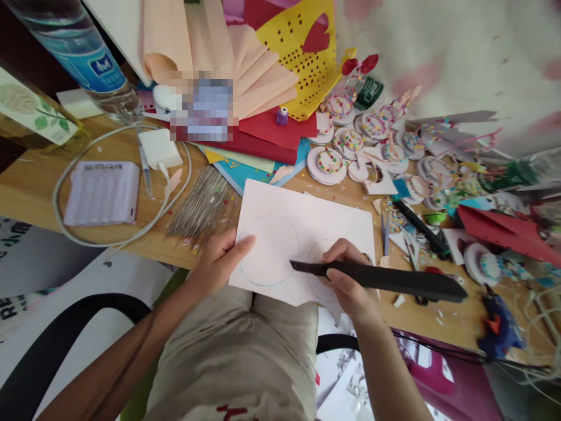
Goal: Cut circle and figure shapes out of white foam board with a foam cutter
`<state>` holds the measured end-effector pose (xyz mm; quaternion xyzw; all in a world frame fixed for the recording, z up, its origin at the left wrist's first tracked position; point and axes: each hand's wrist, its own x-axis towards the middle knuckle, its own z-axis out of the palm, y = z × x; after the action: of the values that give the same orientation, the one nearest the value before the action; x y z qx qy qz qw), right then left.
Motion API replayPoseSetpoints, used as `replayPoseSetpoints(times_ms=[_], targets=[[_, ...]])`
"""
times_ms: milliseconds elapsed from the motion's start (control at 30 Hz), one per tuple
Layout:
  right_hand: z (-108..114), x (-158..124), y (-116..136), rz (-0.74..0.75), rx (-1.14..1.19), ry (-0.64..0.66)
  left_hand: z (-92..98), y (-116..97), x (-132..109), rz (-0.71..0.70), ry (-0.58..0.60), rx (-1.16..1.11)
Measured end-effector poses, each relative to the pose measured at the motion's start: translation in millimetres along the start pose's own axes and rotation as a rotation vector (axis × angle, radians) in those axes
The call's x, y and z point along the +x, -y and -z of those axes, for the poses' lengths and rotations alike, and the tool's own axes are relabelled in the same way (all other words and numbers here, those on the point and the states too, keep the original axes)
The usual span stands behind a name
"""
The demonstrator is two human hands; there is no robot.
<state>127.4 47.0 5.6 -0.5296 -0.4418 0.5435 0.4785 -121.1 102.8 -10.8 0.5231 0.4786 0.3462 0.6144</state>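
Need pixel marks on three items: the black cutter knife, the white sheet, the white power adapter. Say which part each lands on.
black cutter knife [385, 276]: head view, on its handle
white sheet [307, 222]: head view, on its bare upper middle
white power adapter [160, 148]: head view, on its body

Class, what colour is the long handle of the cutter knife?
The cutter knife's handle is black, shown best in the head view.

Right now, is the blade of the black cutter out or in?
Out: the dark blade projects beyond the front of the black cutter.
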Motion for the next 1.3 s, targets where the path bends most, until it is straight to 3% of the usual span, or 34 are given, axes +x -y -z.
replayPoseSetpoints(times_ms=[167,700,933,1100,1300], targets=[[4,2,0,0.029,-0.121,0.118,-1.5,-3,0,0.028,-0.015,-0.002],[0,6,3,0.014,-0.100,0.115,-2.8,-8,-1,0.088,-0.036,0.009],[-5,10,16,0.053,-0.224,0.135,-2.2,-7,-2,0.065,-0.036,0.026],[-14,19,31,0.054,-0.328,0.210,-2.1,-6,-2,0.065,-0.029,0.047],[-14,31,24,0.071,-0.322,0.285,-3.4,-4,0,0.026,-0.064,0.117]])
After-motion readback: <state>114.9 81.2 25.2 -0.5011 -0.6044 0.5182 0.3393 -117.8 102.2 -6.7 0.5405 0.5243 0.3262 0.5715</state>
